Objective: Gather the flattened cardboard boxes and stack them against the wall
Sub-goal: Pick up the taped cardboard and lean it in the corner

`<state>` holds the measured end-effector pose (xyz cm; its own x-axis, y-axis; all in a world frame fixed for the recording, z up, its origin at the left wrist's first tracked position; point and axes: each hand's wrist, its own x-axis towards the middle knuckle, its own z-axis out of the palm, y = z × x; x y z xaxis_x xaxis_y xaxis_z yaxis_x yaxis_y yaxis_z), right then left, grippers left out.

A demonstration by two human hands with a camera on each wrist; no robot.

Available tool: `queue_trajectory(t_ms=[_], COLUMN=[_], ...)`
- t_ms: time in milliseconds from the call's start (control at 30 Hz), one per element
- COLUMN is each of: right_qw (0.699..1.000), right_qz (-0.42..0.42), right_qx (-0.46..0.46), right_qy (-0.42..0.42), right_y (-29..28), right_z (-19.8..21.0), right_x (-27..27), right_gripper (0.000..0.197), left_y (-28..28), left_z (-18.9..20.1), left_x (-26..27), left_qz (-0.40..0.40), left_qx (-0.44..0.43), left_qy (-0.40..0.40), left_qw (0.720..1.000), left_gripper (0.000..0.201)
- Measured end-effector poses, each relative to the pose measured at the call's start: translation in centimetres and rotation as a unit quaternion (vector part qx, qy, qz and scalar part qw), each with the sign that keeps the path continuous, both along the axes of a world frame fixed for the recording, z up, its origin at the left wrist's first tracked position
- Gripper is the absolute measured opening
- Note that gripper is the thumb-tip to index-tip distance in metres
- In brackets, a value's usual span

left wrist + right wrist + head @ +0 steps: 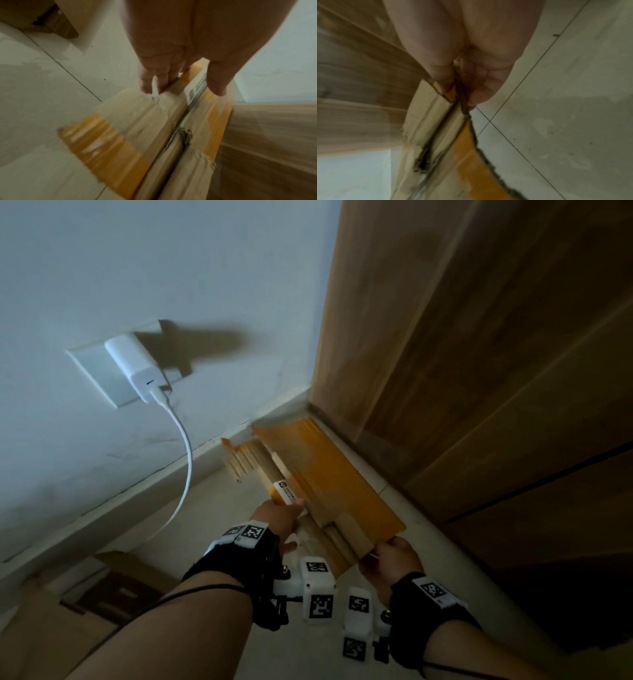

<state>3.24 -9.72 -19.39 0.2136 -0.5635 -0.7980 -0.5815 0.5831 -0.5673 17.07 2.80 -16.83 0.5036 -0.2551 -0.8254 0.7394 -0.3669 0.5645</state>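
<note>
Closest to the lens are the two forearms with black wrist straps [239,563] carrying white marker blocks [317,587], so starting from there and going to the fingers.

The left hand [277,517] has its fingers [154,79] curled under the near edge of the flattened cardboard boxes [318,477] and the thumb [219,81] pressed on top, right by a white printed label [286,491]. So that's a proper pinch grip on the bundle. The right hand [390,559] does the same at the other near corner: thumb [443,81] on one face, fingers [481,93] curled tight on the other, with the cardboard edge squeezed between them.

The bundle is several layers thick, plain brown with wide strips of yellow-orange tape [102,142], and some edges look torn and ragged. It's held on edge, tilted, its far end pointing into the corner where the white wall [171,268] meets a wooden panel [479,337]. The far end sits close to the baseboard [102,508]; can't tell if it's actually touching the floor or the wall.

Further out: pale floor tiles [565,94] with dark grout lines, a white charger [133,368] plugged into a wall socket with its white cable [185,460] hanging down, and another piece of brown cardboard [68,611] lying on the floor at lower left, well apart from the held bundle.
</note>
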Motion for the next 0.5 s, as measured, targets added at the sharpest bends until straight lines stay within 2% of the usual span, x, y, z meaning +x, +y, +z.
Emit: queue_trajectory(t_ms=[67,100,167,267,500], right_qw=[1.0,1.0,1.0,0.998,0.995], right_qz=[0.005,-0.003,-0.001,0.013,0.057], right_qx=[-0.014,-0.007,-0.024,-0.062,-0.076], right_qy=[0.004,-0.005,0.004,0.017,0.0], right_y=[-0.1,0.0,-0.1,-0.7,-3.1], right_z=[-1.2,-1.3,-2.1,-2.7,-2.0], right_x=[0.7,1.2,1.8,2.7,3.6], right_gripper=[0.033,0.031,0.045,0.058,0.05], left_y=[0.7,1.1,1.9,2.3,2.0], left_z=[-0.7,-1.0,-1.6,-2.0,-1.9], left_x=[0.0,0.1,0.3,0.6,0.9], left_qz=[-0.027,-0.033,-0.036,-0.02,0.006], left_qx=[-0.019,-0.028,-0.032,-0.028,-0.025], left_qy=[0.004,0.011,0.016,0.014,-0.001], left_qw=[0.999,0.999,0.999,0.999,1.0], left_gripper=[0.045,0.047,0.054,0.054,0.046])
